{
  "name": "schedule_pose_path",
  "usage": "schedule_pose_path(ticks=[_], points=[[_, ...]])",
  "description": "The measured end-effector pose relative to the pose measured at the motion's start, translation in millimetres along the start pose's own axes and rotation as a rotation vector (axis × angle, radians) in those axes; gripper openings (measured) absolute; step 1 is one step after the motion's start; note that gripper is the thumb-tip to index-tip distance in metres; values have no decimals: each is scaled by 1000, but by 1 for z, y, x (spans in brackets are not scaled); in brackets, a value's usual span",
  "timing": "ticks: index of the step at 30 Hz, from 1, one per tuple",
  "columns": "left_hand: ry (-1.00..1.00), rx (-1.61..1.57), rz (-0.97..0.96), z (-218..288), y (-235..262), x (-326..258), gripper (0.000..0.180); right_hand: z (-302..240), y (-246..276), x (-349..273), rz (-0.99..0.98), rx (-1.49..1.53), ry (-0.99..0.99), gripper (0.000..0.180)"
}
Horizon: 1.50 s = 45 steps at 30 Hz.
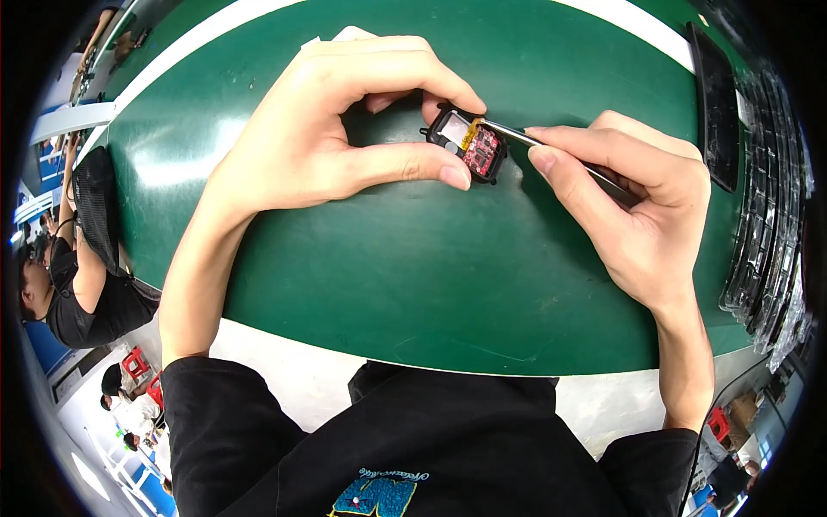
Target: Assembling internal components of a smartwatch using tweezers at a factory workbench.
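Observation:
My left hand grips a small black device housing between thumb and fingers, just above the green table. Its open face shows a red circuit board, a pale silvery rectangular part and a strip of amber tape. Pinched in my right hand is a pair of slim metal tweezers, held like a pen. Their tip reaches the housing's upper edge beside the amber tape. Whether the tip touches the tape I cannot tell.
The green table has a pale front edge. At the right stand stacked clear plastic trays beside a black flat tray. A black mesh item and a person in black are at the left. Red stools stand beyond.

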State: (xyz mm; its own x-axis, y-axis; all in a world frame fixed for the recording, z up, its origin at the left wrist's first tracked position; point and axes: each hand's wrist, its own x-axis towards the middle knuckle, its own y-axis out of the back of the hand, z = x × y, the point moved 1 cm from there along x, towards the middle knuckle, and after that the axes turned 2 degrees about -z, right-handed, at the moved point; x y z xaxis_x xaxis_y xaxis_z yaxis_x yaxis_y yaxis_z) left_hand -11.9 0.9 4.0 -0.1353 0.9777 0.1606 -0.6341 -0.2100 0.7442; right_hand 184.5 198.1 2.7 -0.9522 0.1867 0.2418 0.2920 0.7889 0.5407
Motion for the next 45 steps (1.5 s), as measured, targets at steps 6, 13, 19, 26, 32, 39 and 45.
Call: schedule_pose_path(ticks=[6, 13, 19, 26, 32, 39, 45], points=[[16, -23, 39, 3, -2, 1, 59, 2, 3, -3, 51, -1, 15, 18], [2, -5, 30, 3, -2, 0, 60, -2, 1, -2, 25, -67, 50, 20], [-1, 29, 34, 4, -3, 1, 56, 1, -3, -5, 102, -260, 244, 25], [-18, 39, 43, 4, -3, 1, 51, 5, -8, -5, 149, -294, 353, 26], [-21, 14, 42, 3, -3, 1, 51, 2, -7, -6, 120, -309, 298, 25], [-26, 6, 18, -1, 0, -1, 56, 3, -7, -5, 83, -203, 241, 22], [-36, -67, -19, -5, 2, 3, 61, 0, 0, -5, 41, -27, 85, 19]])
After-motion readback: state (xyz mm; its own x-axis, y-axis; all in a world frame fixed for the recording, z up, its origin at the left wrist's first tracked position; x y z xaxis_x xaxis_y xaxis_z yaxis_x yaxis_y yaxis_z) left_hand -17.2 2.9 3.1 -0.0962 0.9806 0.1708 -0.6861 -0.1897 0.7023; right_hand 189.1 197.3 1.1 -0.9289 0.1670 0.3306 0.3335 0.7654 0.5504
